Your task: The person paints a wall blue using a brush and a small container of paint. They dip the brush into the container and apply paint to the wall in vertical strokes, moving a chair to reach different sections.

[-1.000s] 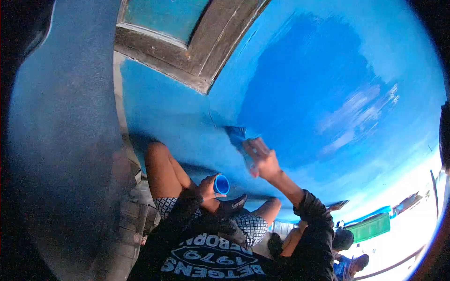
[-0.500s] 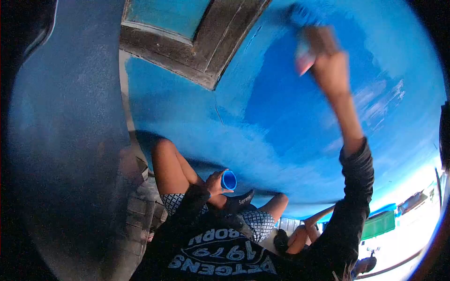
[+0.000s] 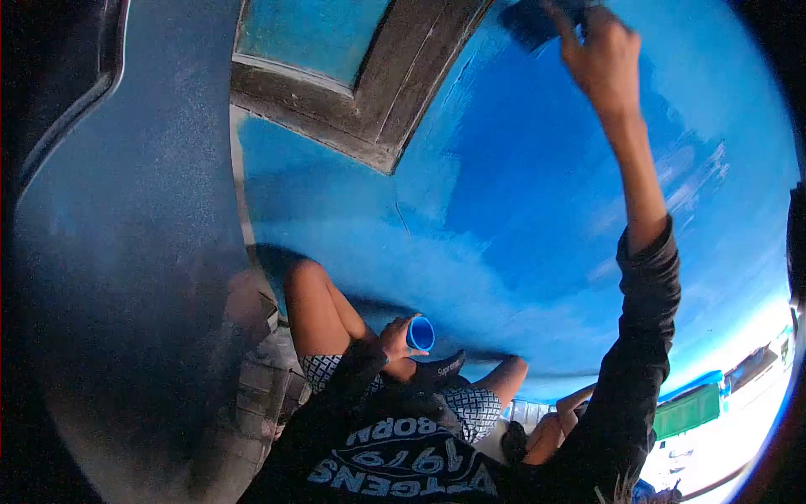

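My left hand (image 3: 395, 338) is wrapped round the side of a small blue paint cup (image 3: 421, 334), held between my knees with its mouth facing me. Blue shows inside it. High on the right, my right hand (image 3: 611, 63) grips a paintbrush (image 3: 535, 23), whose dark, wide head lies against the wall near the wooden frame. Its handle is mostly hidden by my fingers. Below the brush, a patch of deeper blue paint (image 3: 520, 168) spreads over the lighter blue wall (image 3: 319, 202).
A worn dark wooden frame (image 3: 395, 76) with a blue panel is at upper left of the wall. A large dark grey surface (image 3: 143, 252) fills the left side. Another person's bare limbs (image 3: 554, 433) show at lower right, with a green object (image 3: 688, 412) beyond.
My right hand and the brush have moved up the wall, the brush now turned so its handle no longer shows below the hand. My left hand still holds the cup.
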Demonstrator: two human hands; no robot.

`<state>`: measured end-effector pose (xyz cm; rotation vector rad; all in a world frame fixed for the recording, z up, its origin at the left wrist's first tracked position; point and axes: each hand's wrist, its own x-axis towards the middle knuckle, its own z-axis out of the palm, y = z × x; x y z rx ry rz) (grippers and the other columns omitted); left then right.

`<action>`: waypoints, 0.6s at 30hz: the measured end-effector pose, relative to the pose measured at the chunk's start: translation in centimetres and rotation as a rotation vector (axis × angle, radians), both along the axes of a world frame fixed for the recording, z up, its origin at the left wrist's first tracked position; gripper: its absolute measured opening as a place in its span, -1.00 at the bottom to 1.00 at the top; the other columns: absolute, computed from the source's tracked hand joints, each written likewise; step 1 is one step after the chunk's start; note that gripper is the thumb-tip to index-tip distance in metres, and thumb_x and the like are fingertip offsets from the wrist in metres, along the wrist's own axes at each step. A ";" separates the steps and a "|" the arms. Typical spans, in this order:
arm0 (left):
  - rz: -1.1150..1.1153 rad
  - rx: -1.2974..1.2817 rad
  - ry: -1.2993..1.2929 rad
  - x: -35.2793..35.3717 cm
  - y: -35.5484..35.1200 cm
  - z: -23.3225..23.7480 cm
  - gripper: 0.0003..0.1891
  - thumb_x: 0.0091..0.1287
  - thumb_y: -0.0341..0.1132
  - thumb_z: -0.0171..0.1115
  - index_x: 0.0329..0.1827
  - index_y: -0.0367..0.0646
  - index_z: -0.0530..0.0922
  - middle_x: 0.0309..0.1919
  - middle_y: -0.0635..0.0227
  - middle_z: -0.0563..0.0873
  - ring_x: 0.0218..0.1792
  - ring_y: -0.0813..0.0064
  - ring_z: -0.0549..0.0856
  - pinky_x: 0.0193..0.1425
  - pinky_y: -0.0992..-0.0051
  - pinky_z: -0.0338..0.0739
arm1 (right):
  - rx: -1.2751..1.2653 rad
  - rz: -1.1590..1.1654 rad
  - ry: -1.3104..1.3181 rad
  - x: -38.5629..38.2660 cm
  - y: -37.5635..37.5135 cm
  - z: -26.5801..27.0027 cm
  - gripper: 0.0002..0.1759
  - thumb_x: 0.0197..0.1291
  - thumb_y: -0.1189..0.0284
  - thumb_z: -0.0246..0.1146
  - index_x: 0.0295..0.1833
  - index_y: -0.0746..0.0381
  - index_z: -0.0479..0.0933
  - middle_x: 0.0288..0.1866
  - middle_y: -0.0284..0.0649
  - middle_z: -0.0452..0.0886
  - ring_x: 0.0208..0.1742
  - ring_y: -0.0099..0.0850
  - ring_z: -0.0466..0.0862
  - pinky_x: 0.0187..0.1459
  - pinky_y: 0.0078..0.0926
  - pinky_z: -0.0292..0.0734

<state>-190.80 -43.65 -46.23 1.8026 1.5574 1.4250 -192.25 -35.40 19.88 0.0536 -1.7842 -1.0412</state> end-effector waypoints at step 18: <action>0.033 -0.011 0.040 0.3 -0.7 0.2 0.13 -0.13 0.26 0.63 0.46 -0.18 0.34 0.15 -0.06 0.63 0.14 -0.11 0.63 0.24 0.02 0.52 | 0.050 -0.129 -0.733 1.3 -4.6 -20.4 -0.77 0.01 0.50 0.32 -0.19 0.36 0.65 -0.16 -0.15 0.53 -0.02 -0.22 0.64 -0.44 -0.46 0.70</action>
